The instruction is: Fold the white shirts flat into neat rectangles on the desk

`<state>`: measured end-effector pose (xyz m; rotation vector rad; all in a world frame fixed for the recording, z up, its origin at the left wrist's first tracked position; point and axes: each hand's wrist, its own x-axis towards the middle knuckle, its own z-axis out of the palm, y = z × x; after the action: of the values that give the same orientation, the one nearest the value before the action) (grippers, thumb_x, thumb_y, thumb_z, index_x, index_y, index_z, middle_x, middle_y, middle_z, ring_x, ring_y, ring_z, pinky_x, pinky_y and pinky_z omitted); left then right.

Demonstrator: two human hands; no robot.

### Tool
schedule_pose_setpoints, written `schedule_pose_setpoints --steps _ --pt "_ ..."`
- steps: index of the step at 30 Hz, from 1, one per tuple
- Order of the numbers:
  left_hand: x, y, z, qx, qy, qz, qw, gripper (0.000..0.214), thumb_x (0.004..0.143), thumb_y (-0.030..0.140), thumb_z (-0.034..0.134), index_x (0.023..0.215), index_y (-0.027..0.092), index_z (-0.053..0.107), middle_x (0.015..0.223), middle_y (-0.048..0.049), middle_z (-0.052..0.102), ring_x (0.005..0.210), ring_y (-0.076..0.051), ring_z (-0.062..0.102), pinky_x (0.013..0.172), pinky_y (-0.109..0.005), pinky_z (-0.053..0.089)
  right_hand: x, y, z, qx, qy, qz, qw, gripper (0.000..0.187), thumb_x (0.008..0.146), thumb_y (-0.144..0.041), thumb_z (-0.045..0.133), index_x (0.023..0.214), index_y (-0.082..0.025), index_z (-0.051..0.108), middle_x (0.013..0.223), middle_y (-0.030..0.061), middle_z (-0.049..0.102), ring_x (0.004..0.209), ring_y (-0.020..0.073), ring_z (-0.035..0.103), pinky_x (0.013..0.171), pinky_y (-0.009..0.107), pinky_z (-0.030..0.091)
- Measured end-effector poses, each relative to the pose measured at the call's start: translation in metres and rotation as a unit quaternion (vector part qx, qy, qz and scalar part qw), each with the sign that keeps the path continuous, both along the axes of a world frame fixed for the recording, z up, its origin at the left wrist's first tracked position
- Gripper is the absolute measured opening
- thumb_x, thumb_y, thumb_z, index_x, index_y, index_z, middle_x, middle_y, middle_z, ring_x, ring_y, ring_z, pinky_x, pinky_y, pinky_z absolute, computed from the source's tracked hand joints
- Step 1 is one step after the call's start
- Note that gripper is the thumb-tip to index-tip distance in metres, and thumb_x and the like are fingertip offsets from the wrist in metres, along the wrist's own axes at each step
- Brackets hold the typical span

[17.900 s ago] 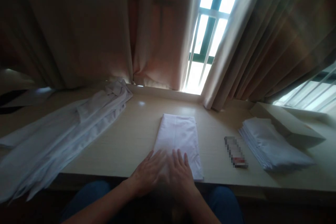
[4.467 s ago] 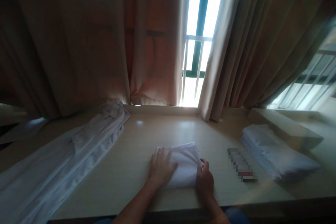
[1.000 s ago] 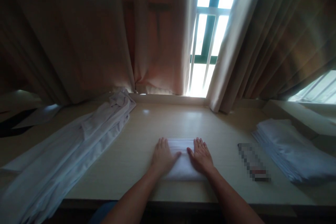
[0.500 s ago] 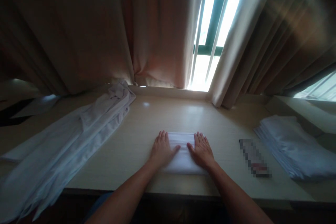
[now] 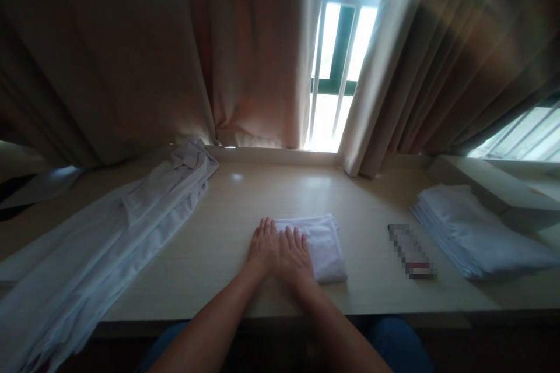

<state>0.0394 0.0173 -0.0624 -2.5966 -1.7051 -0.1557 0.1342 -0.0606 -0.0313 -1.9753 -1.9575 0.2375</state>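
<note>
Cloth (image 5: pixel 327 245): a white piece folded to a small block. It lies flat on the table (image 5: pixel 245 198), close to the front edge at mid-view.
Left hand (image 5: pixel 261 243): palm down at the cloth's left edge, fingers straight and close together, gripping nothing. Whether it presses cloth or bare table cannot be told.
Right hand (image 5: pixel 296 257): spread flat on the left part of the cloth, fingers pointing away from the person, gripping nothing. It lies hard against the left hand.
Right part of the cloth: uncovered, with its far right corner slightly rumpled.
Garments (image 5: pixel 131 227): a long heap of white clothing, well to the left of the cloth. It runs from the table's far edge toward the near left corner.
Strip (image 5: pixel 411 250): a narrow pixelated thing, flat on the table to the right of the cloth and apart from it.
Stack (image 5: pixel 475 236): white folded pieces piled neatly, farther right of the cloth, beyond the strip.
Box (image 5: pixel 490 186): a pale, flat slab behind the stack.
Curtains (image 5: pixel 131 52): brown and heavy, hanging behind the cloth.
Window (image 5: pixel 341 41): bright and barred, showing through the parted curtains behind the cloth.
</note>
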Motion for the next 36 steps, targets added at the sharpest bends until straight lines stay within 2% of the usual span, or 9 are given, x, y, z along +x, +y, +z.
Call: schedule_pose_setpoints --steps 4,8,11,18,23,27,30,33,36 --pt "0.004 0.0 0.002 0.0 -0.008 0.003 1.0 0.075 0.087 0.047 0.031 0.145 0.0 0.022 0.154 -0.0176 0.016 0.143 -0.028 0.005 0.115 -0.04 0.008 0.016 -0.008 -0.009 -0.005 0.0 -0.04 0.999 0.071 0.094 -0.058 0.016 0.149 -0.013 0.019 0.154 0.0111 0.013 0.143 0.026 0.003 0.114 0.045 0.0" --pt "0.009 -0.001 0.006 -0.016 -0.027 0.016 0.999 0.093 0.082 0.068 0.027 0.144 -0.001 0.023 0.153 -0.0206 0.018 0.143 -0.03 0.007 0.114 -0.041 0.007 0.036 -0.012 -0.015 -0.015 -0.014 -0.07 0.997 0.081 0.091 -0.064 0.014 0.148 -0.007 0.02 0.154 0.0146 0.012 0.143 0.026 0.0 0.114 0.043 -0.001" --pt "0.009 -0.001 0.007 -0.009 -0.038 0.013 0.999 0.099 0.08 0.074 0.023 0.143 -0.002 0.024 0.152 -0.0219 0.018 0.143 -0.03 0.008 0.114 -0.041 0.007 0.049 -0.018 -0.017 -0.021 -0.032 -0.091 0.995 0.082 0.09 -0.065 0.015 0.148 -0.007 0.02 0.154 0.0139 0.01 0.142 0.0265 -0.003 0.114 0.044 -0.003" --pt "0.008 0.001 0.005 -0.013 -0.054 0.011 0.998 0.099 0.08 0.074 0.025 0.143 -0.002 0.025 0.151 -0.0224 0.02 0.142 -0.032 0.009 0.114 -0.043 0.009 0.082 -0.04 -0.02 -0.014 -0.044 -0.116 0.992 0.079 0.09 -0.066 0.02 0.149 -0.013 0.018 0.156 0.0092 0.006 0.142 0.0247 -0.006 0.114 0.047 0.001" --pt "0.01 -0.005 0.018 0.011 -0.079 0.004 0.997 0.09 0.082 0.067 0.033 0.142 0.0 0.027 0.152 -0.0218 0.02 0.142 -0.032 0.009 0.114 -0.046 0.011 0.083 -0.042 -0.021 0.011 -0.06 -0.114 0.992 0.079 0.091 -0.064 0.022 0.148 -0.01 0.02 0.155 0.0124 0.008 0.143 0.0255 -0.005 0.113 0.048 -0.001" --pt "0.004 -0.032 0.025 0.099 -0.089 -0.099 0.986 0.075 0.087 0.054 0.037 0.144 0.006 0.027 0.154 -0.017 0.016 0.143 -0.028 0.005 0.116 -0.047 0.008 0.081 -0.041 -0.021 0.007 -0.061 -0.116 0.991 0.08 0.091 -0.063 0.023 0.148 -0.008 0.02 0.155 0.0144 0.01 0.143 0.0253 -0.003 0.114 0.047 -0.001" --pt "-0.009 -0.056 0.014 0.104 -0.088 -0.15 0.979 0.079 0.085 0.059 0.04 0.143 0.006 0.029 0.152 -0.0178 0.023 0.142 -0.029 0.012 0.116 -0.046 0.011 0.082 -0.042 -0.023 0.006 -0.063 -0.114 0.991 0.079 0.091 -0.062 0.024 0.148 -0.008 0.019 0.155 0.0141 0.009 0.143 0.0246 -0.003 0.114 0.046 0.0" --pt "-0.02 -0.068 -0.002 0.089 -0.102 -0.109 0.985 0.089 0.081 0.066 0.041 0.142 0.002 0.03 0.15 -0.0213 0.027 0.141 -0.032 0.018 0.115 -0.047 0.016 0.082 -0.042 -0.026 0.001 -0.068 -0.104 0.992 0.078 0.091 -0.062 0.024 0.148 -0.009 0.018 0.155 0.0129 0.008 0.143 0.0238 -0.002 0.114 0.045 0.001" --pt "-0.022 -0.068 -0.006 0.091 -0.125 -0.092 0.984 0.091 0.079 0.068 0.041 0.141 0.002 0.03 0.149 -0.0218 0.028 0.14 -0.032 0.02 0.114 -0.048 0.019 0.081 -0.042 -0.029 -0.007 -0.077 -0.1 0.992 0.078 0.091 -0.061 0.022 0.149 -0.009 0.016 0.155 0.0136 0.009 0.143 0.0235 -0.001 0.114 0.044 0.002"
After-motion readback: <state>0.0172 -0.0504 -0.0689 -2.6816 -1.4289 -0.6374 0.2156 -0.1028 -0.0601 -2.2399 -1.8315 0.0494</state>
